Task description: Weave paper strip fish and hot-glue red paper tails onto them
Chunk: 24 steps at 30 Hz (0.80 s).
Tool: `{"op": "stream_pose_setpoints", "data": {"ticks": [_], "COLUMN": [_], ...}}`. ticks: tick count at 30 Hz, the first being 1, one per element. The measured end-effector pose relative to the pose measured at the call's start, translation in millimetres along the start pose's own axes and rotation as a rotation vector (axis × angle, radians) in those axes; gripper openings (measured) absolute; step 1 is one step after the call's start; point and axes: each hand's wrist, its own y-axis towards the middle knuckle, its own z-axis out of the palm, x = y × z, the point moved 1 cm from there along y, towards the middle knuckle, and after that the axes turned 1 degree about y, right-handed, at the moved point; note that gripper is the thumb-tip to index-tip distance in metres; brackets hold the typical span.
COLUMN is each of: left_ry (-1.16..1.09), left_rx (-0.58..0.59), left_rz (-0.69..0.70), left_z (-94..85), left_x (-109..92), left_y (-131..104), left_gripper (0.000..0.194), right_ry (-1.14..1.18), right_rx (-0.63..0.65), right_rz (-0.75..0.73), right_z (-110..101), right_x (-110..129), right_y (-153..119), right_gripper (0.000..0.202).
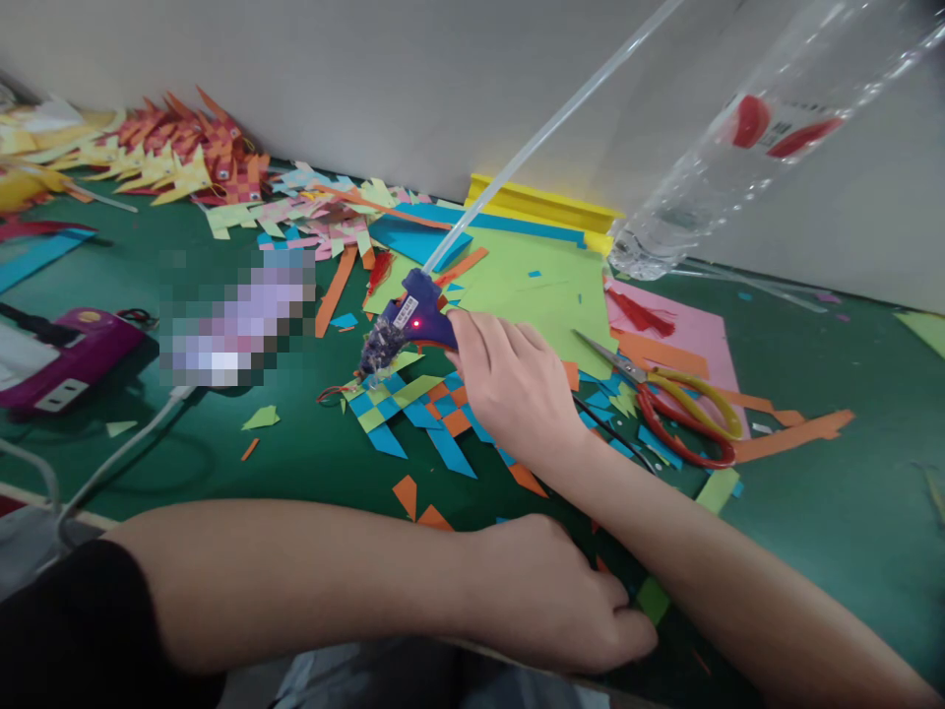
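Note:
My right hand (513, 379) is wrapped round the handle of a dark blue glue gun (422, 313), whose red light is lit. A long clear glue stick (553, 123) rises from its back. The gun's nozzle points down at a blue, green and orange woven paper piece (403, 402) with a thin red cord at its left end. My left hand (565, 601) is closed low at the table's front edge, below my right forearm. Its fingertips are near a green paper strip (653, 601); what they hold, if anything, is hidden.
Scissors (664, 399) lie right of my right hand. A plastic bottle (745, 138) leans at the back right. At left are a blurred phone (243, 320) on a cable and a purple power socket (81, 359). Woven paper fish (184, 153) and scraps lie behind.

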Motion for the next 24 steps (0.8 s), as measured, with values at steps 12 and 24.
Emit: {"op": "stream_pose_setpoints", "data": {"ticks": [12, 24], "left_ry": [0.008, -0.016], "left_rx": [-0.058, 0.027], "left_rz": [-0.001, -0.005], "left_z": [-1.4, -2.8], "left_x": [0.4, -0.9], "left_y": [0.3, 2.3], "left_gripper": [0.014, 0.011], "right_ry": [-0.035, 0.018], "right_rx": [-0.007, -0.006], "right_rz": [-0.01, 0.044], "right_z": [0.0, 1.1], "right_x": [1.6, -1.5], "right_y": [-0.2, 0.1], "right_gripper": [0.03, 0.032]}}
